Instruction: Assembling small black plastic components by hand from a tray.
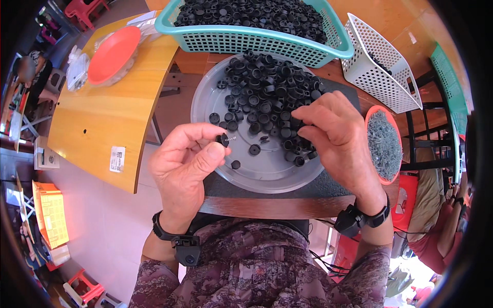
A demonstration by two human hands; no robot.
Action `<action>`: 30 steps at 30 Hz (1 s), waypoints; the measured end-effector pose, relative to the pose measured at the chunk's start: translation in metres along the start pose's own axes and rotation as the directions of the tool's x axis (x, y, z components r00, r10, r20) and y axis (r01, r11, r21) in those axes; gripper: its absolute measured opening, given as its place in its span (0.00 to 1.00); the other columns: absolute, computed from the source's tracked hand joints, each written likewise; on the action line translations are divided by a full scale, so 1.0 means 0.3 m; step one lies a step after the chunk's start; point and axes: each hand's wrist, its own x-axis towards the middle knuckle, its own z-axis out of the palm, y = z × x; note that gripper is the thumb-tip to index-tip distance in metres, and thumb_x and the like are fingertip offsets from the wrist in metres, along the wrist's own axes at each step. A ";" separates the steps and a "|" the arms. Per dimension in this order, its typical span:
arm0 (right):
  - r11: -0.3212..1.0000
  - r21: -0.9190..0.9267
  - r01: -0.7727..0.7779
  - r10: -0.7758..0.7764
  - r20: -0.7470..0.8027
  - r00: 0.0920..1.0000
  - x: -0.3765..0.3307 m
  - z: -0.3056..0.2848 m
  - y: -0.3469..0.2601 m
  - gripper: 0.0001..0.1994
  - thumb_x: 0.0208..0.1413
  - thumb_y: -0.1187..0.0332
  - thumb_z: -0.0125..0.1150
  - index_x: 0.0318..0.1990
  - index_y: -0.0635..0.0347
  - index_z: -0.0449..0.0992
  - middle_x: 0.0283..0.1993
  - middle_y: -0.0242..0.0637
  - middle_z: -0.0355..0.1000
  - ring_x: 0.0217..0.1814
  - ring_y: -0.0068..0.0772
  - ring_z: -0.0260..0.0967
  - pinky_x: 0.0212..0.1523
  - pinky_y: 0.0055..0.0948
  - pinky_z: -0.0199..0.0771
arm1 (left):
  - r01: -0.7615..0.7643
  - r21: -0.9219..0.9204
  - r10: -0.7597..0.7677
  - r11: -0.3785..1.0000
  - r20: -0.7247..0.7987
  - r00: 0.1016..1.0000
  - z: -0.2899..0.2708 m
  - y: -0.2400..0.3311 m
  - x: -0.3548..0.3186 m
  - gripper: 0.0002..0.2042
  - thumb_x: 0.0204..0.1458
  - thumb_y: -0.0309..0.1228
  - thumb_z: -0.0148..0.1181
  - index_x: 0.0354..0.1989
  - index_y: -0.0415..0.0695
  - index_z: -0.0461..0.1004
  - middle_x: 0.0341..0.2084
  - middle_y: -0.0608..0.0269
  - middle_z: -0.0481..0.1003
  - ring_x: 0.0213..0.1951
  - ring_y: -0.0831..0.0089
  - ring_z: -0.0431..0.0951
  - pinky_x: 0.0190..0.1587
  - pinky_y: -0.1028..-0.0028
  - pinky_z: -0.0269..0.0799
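Note:
Between the thumb and fingers of my left hand (185, 159) is a small black plastic cap (223, 139). A thin metal spring (231, 138) sticks out of its right side. My right hand (334, 133) is at the right edge of a heap of black caps (264, 102), its thumb and forefinger closed around one black cap (296, 123), partly hidden by the fingertips. The heap lies in a round, shallow grey plastic basin (246, 177) in front of me. A few loose caps lie nearer, including a round one (254, 149).
A teal basket (251, 43) full of black parts stands behind the basin. To its right is a white perforated basket (377, 66). An orange bowl of metal springs (384, 146) sits at the right. A yellow wooden table (97, 133) with a red basin (114, 55) is at the left.

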 end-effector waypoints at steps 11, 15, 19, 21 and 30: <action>0.989 -0.096 0.111 -0.109 0.019 0.994 0.017 0.019 0.029 0.12 0.33 0.82 0.62 0.30 0.61 0.74 0.26 0.35 0.64 0.32 0.40 0.62 0.32 0.33 0.63 | -0.007 -0.030 0.007 1.000 0.010 1.000 0.008 -0.001 0.000 0.10 0.47 0.23 0.62 0.37 0.33 0.71 0.29 0.61 0.74 0.30 0.78 0.75 0.33 0.82 0.71; 0.992 -0.090 0.083 -0.080 0.044 0.996 0.007 0.032 0.037 0.12 0.33 0.82 0.62 0.31 0.61 0.75 0.26 0.35 0.64 0.32 0.40 0.62 0.31 0.33 0.63 | -0.026 -0.001 0.025 1.000 -0.023 0.999 0.015 -0.017 0.002 0.13 0.47 0.29 0.62 0.36 0.32 0.71 0.29 0.59 0.73 0.28 0.77 0.74 0.29 0.82 0.69; 0.993 -0.062 0.102 -0.099 0.056 0.994 0.028 0.078 0.012 0.14 0.32 0.81 0.63 0.32 0.60 0.75 0.27 0.36 0.64 0.32 0.39 0.62 0.31 0.33 0.63 | -0.026 -0.021 0.026 0.999 -0.010 1.000 0.011 -0.025 0.004 0.13 0.47 0.29 0.63 0.36 0.32 0.71 0.28 0.59 0.74 0.27 0.77 0.74 0.29 0.82 0.69; 0.982 -0.073 0.173 -0.170 0.051 0.984 0.051 0.107 0.009 0.16 0.30 0.80 0.64 0.33 0.59 0.76 0.27 0.35 0.63 0.31 0.38 0.61 0.29 0.32 0.63 | -0.030 -0.022 0.030 0.999 -0.006 1.000 0.009 -0.027 0.002 0.14 0.46 0.29 0.63 0.36 0.32 0.71 0.28 0.60 0.74 0.27 0.77 0.74 0.29 0.82 0.70; 0.972 -0.001 0.236 -0.235 0.091 0.968 0.081 0.159 0.001 0.14 0.28 0.79 0.64 0.30 0.60 0.75 0.27 0.36 0.63 0.31 0.37 0.60 0.29 0.33 0.63 | -0.008 -0.062 0.008 0.998 -0.009 1.000 0.012 -0.022 -0.001 0.13 0.46 0.28 0.64 0.37 0.33 0.71 0.28 0.60 0.74 0.28 0.76 0.75 0.30 0.81 0.71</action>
